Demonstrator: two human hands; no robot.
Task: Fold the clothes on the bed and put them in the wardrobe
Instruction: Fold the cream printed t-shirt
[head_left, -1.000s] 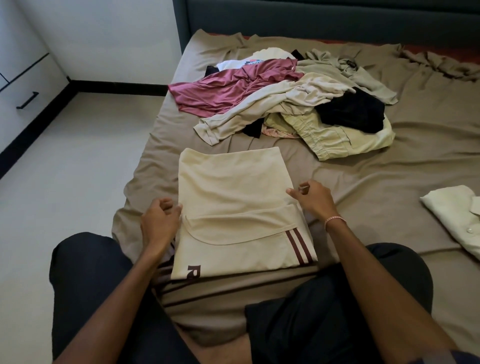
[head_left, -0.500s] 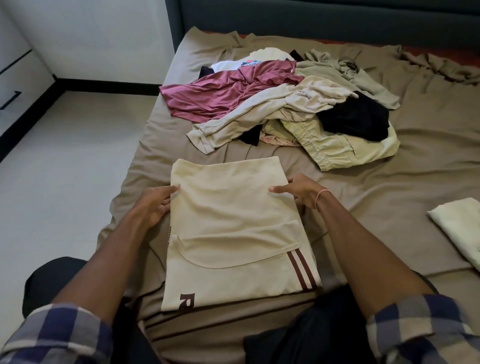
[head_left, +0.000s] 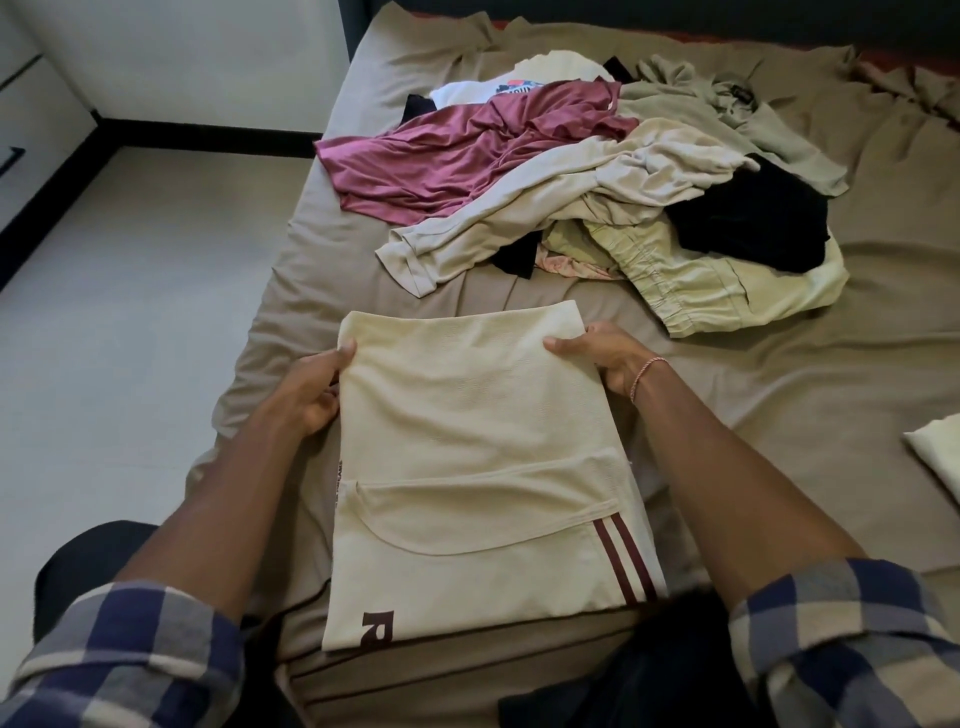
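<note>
1. Two hands are seen at the far half of the folded cream garment (head_left: 467, 441), which is laid flat on the bed (head_left: 779, 415) (two maroon stripes and a letter R are shown at its near edge).
2. Its left edge is held in the grip of the left hand (head_left: 311, 389): the thumb is laid on top and the fingers are curled beneath.
3. Its right edge is pinched likewise by the right hand (head_left: 602, 353), whose wrist is ringed by a pink bracelet (head_left: 647, 371).
4. Beyond the cream garment, unfolded clothes are heaped: a maroon top (head_left: 457, 156), a beige piece (head_left: 571, 202), pale green shorts (head_left: 727, 291) and a black item (head_left: 753, 223).
5. Well to the right of the cream garment, a folded pale piece (head_left: 935, 457) is cut off by the frame edge.
</note>
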